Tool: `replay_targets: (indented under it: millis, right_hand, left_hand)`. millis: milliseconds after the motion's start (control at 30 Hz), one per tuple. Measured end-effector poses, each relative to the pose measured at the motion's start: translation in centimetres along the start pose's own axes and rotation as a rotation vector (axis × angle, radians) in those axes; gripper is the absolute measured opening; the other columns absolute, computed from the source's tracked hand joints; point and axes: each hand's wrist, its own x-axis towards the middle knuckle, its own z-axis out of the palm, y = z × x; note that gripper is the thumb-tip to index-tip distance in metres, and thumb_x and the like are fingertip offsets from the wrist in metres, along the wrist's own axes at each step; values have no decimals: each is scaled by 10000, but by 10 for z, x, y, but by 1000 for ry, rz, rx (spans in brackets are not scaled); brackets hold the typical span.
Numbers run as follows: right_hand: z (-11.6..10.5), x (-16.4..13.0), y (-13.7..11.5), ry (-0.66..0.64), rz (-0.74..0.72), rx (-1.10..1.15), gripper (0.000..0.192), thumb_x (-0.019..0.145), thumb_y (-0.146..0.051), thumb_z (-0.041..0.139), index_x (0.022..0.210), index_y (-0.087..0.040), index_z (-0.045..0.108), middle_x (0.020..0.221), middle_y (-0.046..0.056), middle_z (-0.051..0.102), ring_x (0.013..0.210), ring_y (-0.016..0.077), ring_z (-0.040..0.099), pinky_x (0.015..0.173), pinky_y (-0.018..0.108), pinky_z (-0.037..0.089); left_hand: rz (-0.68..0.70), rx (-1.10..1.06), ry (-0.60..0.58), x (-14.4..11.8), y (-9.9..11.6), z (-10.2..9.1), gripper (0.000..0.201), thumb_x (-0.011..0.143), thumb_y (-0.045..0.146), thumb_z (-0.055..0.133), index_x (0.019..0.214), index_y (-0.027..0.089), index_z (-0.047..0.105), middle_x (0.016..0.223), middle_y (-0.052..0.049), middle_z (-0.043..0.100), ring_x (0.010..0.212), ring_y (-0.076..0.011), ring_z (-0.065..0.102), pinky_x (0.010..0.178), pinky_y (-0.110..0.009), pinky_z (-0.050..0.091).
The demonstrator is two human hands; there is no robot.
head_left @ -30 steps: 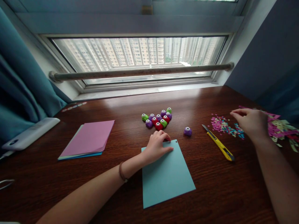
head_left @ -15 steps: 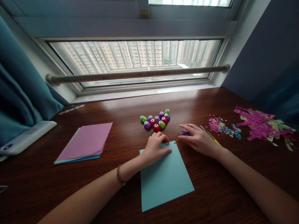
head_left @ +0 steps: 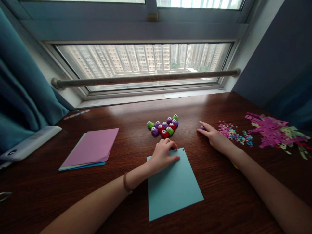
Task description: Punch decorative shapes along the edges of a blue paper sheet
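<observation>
A light blue sheet of paper point(head_left: 174, 188) lies on the table in front of me, with a tiny punched shape near its far right corner. My left hand point(head_left: 162, 156) holds it down at the far edge, fingers bent and thumb apart on top. To the right, my right hand point(head_left: 214, 136) has a small purple craft punch point(head_left: 202, 127) between its thumb and fingers, low over the table; the fingers partly hide it. Beyond the sheet stands a cluster of several craft punches point(head_left: 165, 125) in green, purple and red.
Pink paper point(head_left: 91, 144) tops a stack at left, beside a white device point(head_left: 31, 143). Right of my right hand lie paper confetti point(head_left: 234, 133) and punched paper strips point(head_left: 273, 130). Something yellow point(head_left: 234, 165) shows under my right forearm. A window with a rail point(head_left: 146, 78) borders the far side.
My right hand has moved away to the right and farther from me with the purple punch, off from beside the sheet. My left hand and the sheet stay in place.
</observation>
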Motion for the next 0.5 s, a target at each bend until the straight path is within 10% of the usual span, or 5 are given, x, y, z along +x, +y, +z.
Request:
replay_targets:
  millis: [500]
  right_hand:
    - [9,83,-126,29,-6,155,161,860,-268,547,945,-163,634,927,72,582,847,188,573,756,275,459]
  left_hand:
    - [49,31,70,-1,-7,9,331,649,327,767,902,187,605,1020,-51,586,982,-256,498,828,-366,403]
